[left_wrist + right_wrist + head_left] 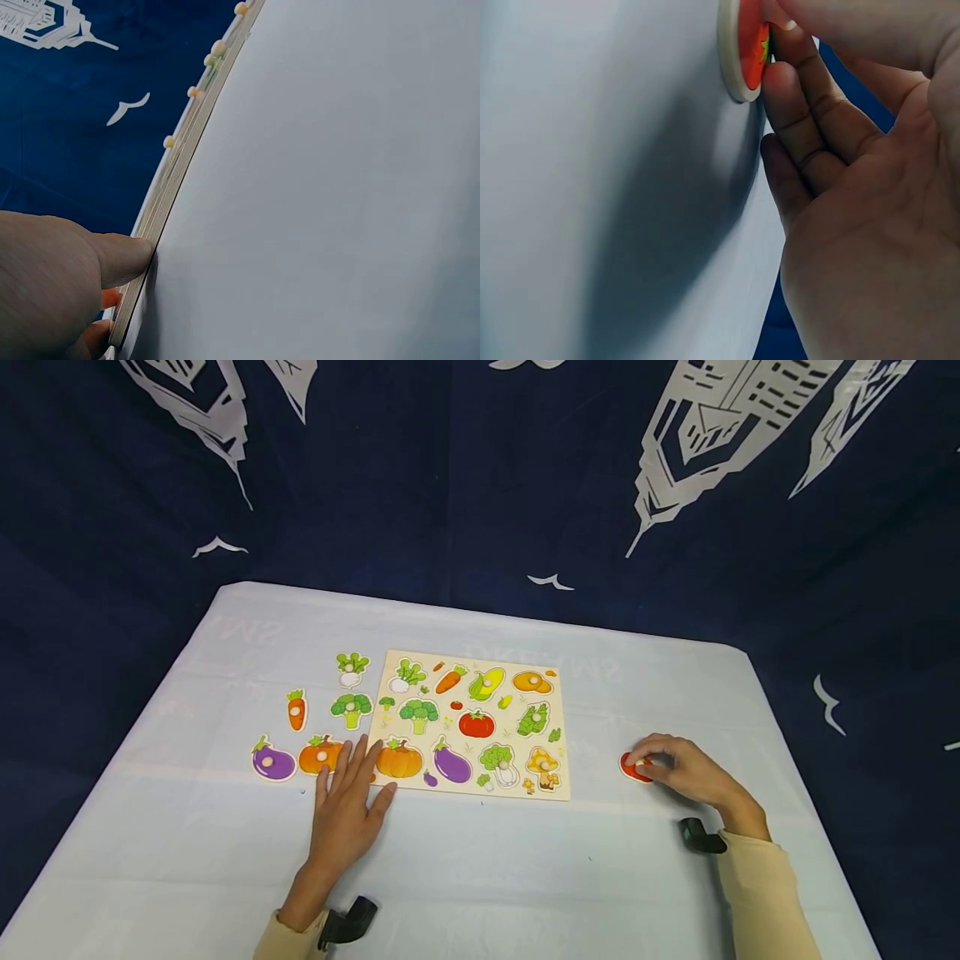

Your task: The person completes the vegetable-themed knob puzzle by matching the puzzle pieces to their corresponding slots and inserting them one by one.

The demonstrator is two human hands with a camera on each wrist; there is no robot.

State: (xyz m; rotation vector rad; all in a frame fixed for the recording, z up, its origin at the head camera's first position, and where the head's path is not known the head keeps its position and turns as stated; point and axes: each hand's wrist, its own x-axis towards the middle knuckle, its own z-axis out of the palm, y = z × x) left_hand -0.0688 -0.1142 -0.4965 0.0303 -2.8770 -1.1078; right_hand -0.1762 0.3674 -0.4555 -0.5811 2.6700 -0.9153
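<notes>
With thumb and fingers, my right hand (686, 768) pinches a red tomato puzzle piece (628, 768) at the right of the table. In the right wrist view the tomato piece (748, 49) shows its pale wooden edge, close above or on the white surface. My left hand (345, 818) rests with extended fingers on the lower left corner of the wooden vegetable puzzle board (465, 793). Its thumb presses the board's edge (176, 169) in the left wrist view. Beside those fingers lies a pumpkin piece (311, 756), partly covered by them.
Left of the board lie an eggplant piece (279, 767), a carrot piece (297, 714), a broccoli piece (351, 703) and a radish piece (350, 679). Several knobbed pieces, including a corn piece (483, 689) and a mushroom piece (542, 760), sit in the board. A dark blue curtain (450, 510) hangs behind.
</notes>
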